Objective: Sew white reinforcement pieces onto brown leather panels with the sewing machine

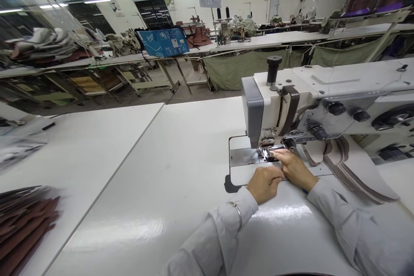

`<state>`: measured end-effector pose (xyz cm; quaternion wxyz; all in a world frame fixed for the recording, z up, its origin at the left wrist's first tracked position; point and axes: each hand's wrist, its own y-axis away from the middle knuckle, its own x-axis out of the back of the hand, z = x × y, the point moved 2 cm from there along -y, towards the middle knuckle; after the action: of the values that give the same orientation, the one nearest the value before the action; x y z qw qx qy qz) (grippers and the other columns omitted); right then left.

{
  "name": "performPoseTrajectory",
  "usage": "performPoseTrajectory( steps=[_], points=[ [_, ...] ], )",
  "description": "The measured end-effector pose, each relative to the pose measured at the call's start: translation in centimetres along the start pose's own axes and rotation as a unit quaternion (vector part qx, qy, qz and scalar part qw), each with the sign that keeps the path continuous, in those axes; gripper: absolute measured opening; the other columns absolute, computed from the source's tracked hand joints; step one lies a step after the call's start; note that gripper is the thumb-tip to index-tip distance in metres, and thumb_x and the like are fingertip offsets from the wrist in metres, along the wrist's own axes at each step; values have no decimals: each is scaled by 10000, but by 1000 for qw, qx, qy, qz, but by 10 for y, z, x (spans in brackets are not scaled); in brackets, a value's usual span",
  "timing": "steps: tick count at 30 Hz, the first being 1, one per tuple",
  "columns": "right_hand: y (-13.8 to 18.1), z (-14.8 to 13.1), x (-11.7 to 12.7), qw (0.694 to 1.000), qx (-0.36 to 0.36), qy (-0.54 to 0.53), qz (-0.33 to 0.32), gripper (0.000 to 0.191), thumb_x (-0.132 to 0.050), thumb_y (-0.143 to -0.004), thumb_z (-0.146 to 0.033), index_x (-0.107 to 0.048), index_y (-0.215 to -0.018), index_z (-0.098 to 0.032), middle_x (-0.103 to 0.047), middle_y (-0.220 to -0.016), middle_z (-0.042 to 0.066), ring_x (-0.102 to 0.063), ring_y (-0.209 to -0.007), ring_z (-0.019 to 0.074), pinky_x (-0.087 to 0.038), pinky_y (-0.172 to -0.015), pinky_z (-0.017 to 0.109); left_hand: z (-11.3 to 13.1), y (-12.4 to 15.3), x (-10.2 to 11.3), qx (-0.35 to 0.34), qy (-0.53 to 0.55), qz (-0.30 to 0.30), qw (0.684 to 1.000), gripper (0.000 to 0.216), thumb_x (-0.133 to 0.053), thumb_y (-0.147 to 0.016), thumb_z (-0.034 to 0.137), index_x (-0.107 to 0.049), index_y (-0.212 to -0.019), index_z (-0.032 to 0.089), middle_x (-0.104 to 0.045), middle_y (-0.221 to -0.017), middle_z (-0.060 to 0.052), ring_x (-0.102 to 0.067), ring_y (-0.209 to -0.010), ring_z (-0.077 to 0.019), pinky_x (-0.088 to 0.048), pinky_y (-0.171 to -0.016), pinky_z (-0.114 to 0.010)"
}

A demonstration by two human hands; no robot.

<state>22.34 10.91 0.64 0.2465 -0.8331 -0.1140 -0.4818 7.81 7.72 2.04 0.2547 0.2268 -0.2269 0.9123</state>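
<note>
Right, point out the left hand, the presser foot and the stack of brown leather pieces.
Left hand [265, 184]: head view, on the back of the hand.
Presser foot [267, 152]: head view, on its metal top.
Stack of brown leather pieces [24, 233]: head view, on the top piece.

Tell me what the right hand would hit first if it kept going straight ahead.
The right hand would probably meet the presser foot of the sewing machine first, though depth is hard to judge from this view.
</note>
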Motion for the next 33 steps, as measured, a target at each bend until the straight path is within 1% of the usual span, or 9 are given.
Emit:
performPoseTrajectory(
  steps=[5,10,13,17,20,23,26,30,33],
  points=[
    [0,1,6,1000,7,12,-18,543,-324,-694,-23,-575,-1149,-183,-586,-1112,57,-523,-1010,174,-426,-887,328,5,-2,-4,12,1,17,1000,211,-465,-768,82,-664,-738,146,-674,-769,-44,-610,-718,-156,-470,-742,-260],
    [-1,-9,8,998,-1,53,-38,599,-296,-682,27,-539,-1187,-184,-584,-1102,61,-514,-1003,167,-406,-854,290,13,29,17,67,2,25,997,216,-457,-789,121,-657,-714,154,-671,-724,-35,-586,-637,-136,-458,-650,-239],
    [-6,-15,7,995,-16,86,-45,546,-322,-677,23,-571,-1124,-168,-592,-1056,90,-523,-954,191,-388,-818,296,15,44,27,91,-16,42,995,211,-451,-795,154,-649,-723,156,-663,-736,-42,-555,-583,-123,-434,-580,-234],
    [-11,-17,3,991,-42,121,-49,412,-370,-692,-11,-614,-999,-138,-604,-885,115,-536,-821,196,-373,-761,291,17,39,28,35,1,44,998,204,-451,-800,190,-631,-714,150,-634,-690,-46,-548,-607,-129,-441,-633,-250],
    [-9,-14,-1,988,-60,133,-43,395,-349,-745,-23,-597,-1028,-141,-597,-843,99,-532,-834,186,-371,-779,271,14,30,29,21,1,28,999,183,-455,-785,175,-617,-705,147,-605,-645,-31,-505,-552,-111,-408,-566,-225],
    [-8,-11,-3,986,-76,143,-39,303,-339,-841,-105,-592,-1006,-118,-595,-867,116,-531,-892,202,-370,-825,288,4,27,37,68,-84,75,991,170,-436,-771,134,-579,-680,146,-567,-613,-18,-467,-523,-104,-371,-536,-221],
    [-11,-8,-2,983,-96,149,-48,266,-360,-886,-210,-606,-885,-107,-603,-859,142,-554,-854,222,-389,-796,307,-8,29,46,103,-185,126,969,186,-396,-789,113,-543,-682,151,-560,-645,-27,-492,-568,-120,-375,-557,-231],
    [-19,-1,-1,981,-112,139,-76,289,-419,-878,-316,-623,-785,-134,-621,-790,126,-583,-754,210,-411,-695,283,-17,30,52,106,-307,128,937,205,-366,-814,99,-539,-719,152,-571,-703,-55,-533,-642,-153,-399,-583,-252],
    [-25,7,-4,983,-105,121,-96,290,-467,-850,-375,-648,-766,-164,-633,-769,104,-590,-726,210,-415,-675,287,-19,30,58,134,-366,130,912,212,-374,-829,104,-557,-731,149,-583,-739,-64,-550,-654,-157,-420,-595,-256]
  ],
)
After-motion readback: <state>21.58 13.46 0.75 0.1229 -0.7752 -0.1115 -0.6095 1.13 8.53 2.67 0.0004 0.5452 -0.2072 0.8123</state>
